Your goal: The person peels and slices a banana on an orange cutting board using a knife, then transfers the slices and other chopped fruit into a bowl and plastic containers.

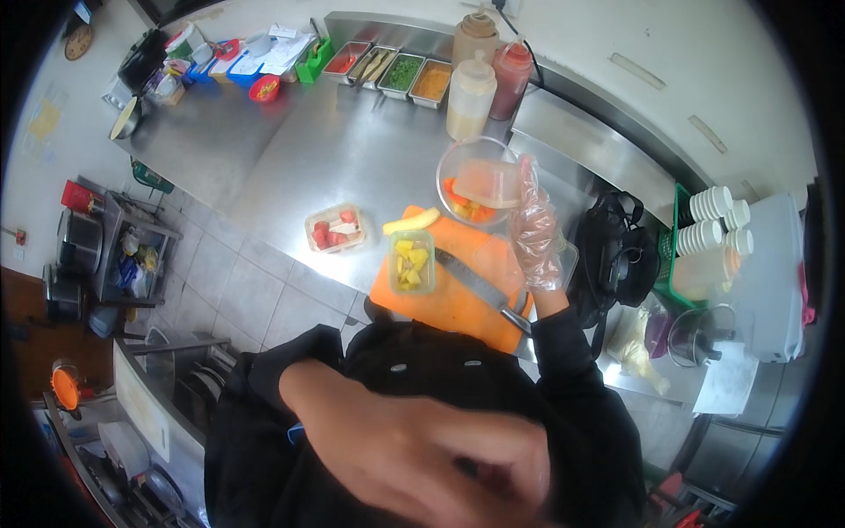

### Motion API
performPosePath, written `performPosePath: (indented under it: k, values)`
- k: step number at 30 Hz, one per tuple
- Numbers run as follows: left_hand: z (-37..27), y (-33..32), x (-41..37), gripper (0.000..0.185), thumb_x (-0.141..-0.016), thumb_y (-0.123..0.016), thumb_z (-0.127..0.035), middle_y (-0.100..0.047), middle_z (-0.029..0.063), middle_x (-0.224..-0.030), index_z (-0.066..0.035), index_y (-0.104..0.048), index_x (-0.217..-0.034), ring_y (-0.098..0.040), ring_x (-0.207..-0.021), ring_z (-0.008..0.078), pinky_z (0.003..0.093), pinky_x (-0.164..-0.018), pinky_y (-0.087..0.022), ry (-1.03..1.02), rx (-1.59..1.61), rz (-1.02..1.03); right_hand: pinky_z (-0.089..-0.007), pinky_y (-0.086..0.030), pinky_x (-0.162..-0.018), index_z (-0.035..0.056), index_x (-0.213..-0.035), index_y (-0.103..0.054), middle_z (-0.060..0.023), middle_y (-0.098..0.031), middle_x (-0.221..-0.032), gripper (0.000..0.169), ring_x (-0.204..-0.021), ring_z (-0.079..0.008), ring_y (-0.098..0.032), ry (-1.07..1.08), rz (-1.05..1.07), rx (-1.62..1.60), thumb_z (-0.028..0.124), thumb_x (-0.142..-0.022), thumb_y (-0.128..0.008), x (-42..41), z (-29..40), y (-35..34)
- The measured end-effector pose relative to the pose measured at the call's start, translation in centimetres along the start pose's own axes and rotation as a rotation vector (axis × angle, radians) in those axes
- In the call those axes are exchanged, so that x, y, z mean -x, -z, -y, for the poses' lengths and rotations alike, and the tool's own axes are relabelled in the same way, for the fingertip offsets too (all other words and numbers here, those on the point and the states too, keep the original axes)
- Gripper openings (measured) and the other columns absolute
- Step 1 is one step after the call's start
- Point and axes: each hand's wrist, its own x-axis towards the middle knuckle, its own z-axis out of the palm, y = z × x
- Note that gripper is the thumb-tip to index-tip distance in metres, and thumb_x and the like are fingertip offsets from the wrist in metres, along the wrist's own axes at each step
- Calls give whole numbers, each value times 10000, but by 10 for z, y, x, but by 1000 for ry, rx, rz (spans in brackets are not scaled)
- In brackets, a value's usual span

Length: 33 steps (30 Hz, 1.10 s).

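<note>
In a clear disposable glove, my right hand (536,231) holds a translucent plastic container (488,183), tilted over a clear bowl (441,173) with orange fruit pieces (470,206). My left hand (422,442), bare and blurred, is close to the camera with bent fingers; whether it holds anything is unclear. An orange cutting board (455,300) bears a knife (476,284) and a container of yellow fruit chunks (410,261). A yellow curved fruit piece (412,222) rests at the board's far left corner. Farther left, a container of red fruit chunks (334,228) sits on the steel counter (284,171).
Squeeze bottles (471,96) and steel pans of food (399,74) line the back. A black bag (614,254) is right of my gloved hand, beside a green basket with white cups (700,237). A red bowl (264,88) stands at the back left.
</note>
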Motion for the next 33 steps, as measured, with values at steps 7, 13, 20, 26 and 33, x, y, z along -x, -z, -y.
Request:
performPosePath:
  k: [7, 13, 20, 26, 33]
  values:
    - [31, 83, 27, 306, -839, -675, -70, -540, 34, -961, 16, -627, -1129, -522, -768, 99, 224, -669, -436, 362, -532, -701, -251, -499, -830, 86, -1449, -331, -169, -545, -1302, 598, -1012, -242, -632, 69, -227, -258, 1, -888, -521, -2, 4, 12]
    - [84, 139, 113, 324, -824, -693, -99, -585, 93, -965, 19, -612, -1115, -575, -757, 103, 256, -674, -485, 800, -1316, -744, -269, -565, -660, -50, -1338, -417, -143, -665, -936, 448, -715, -183, -665, -371, -181, -1293, 16, -897, -463, -8, 3, 36]
    - [137, 135, 193, 299, -789, -692, -85, -639, 163, -808, 64, -609, -1035, -647, -623, 168, 299, -559, -517, 1105, -935, -926, -257, -518, -505, -43, -1080, -581, -73, -638, -758, 268, -578, -139, -637, -595, 318, -1225, 116, -872, -640, 31, 11, 48]
    - [91, 125, 188, 184, -773, -654, -38, -644, 125, -719, 45, -644, -936, -639, -593, 158, 288, -546, -508, 969, -1243, -991, -238, -491, -519, -37, -1022, -593, -74, -617, -739, 223, -573, -129, -599, -709, 676, -994, 117, -866, -632, 55, 38, 13]
    - [90, 114, 168, 251, -768, -660, -53, -659, 158, -819, 18, -650, -1009, -653, -676, 252, 329, -632, -519, 1001, -1168, -729, -259, -505, -599, 5, -1032, -615, -53, -614, -789, 264, -727, -116, -623, -584, 690, -1252, 176, -846, -689, 69, 45, -32]
